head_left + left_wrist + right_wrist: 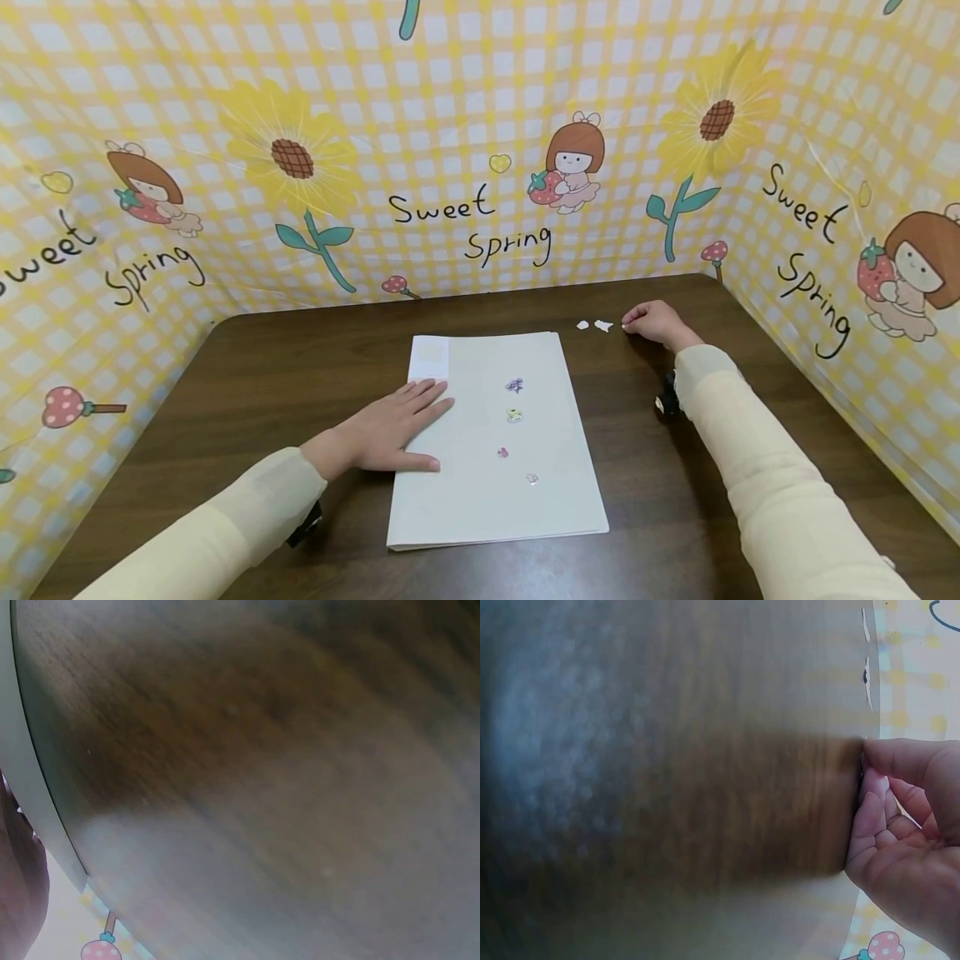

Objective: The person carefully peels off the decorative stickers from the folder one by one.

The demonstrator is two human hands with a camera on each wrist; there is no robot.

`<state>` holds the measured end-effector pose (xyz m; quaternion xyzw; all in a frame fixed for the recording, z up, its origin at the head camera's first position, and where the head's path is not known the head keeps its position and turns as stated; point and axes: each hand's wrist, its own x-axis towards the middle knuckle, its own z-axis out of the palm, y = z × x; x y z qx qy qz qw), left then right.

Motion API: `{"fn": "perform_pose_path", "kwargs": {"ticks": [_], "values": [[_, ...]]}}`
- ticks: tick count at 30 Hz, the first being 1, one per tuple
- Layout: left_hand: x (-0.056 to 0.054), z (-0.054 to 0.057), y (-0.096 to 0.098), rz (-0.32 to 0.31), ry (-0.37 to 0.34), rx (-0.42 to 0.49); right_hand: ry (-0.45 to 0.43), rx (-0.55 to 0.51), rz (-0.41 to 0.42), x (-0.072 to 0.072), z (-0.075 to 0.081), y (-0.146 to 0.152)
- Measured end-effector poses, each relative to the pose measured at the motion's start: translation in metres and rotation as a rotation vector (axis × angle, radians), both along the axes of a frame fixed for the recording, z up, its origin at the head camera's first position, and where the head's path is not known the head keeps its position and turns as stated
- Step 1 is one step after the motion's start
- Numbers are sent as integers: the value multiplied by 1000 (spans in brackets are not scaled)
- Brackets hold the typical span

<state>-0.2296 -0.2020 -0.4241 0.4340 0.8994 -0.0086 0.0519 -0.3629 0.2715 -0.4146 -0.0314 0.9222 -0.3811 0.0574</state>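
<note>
Stickers point(513, 415) on white paper point(465, 500), scraps point(603, 326) on the table point(300, 358).
From far off, my head view shows the left hand point(390, 425) flat and spread on the paper, the right hand point(656, 323) pinching one scrap point(625, 326) beside two others; only in the right wrist view do I see its curled fingers point(868, 817) close up.

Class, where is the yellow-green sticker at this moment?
In the head view, the yellow-green sticker lies on the right half of the white paper, between the purple sticker above and the small reddish sticker below.
</note>
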Motion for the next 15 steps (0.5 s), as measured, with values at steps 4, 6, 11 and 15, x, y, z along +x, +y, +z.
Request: {"fn": "perform_pose_path", "kwargs": {"ticks": [4, 6, 11, 15], "values": [[0, 0, 0, 2, 0, -2, -2, 9, -1, 0, 0, -1], [0, 0, 0, 4, -1, -2, -4, 9, -2, 0, -1, -1], [0, 0, 0, 3, -1, -5, 2, -7, 0, -1, -2, -1], [0, 0, 0, -3, 4, -1, 5, -18, -7, -1, -1, 0]]}}
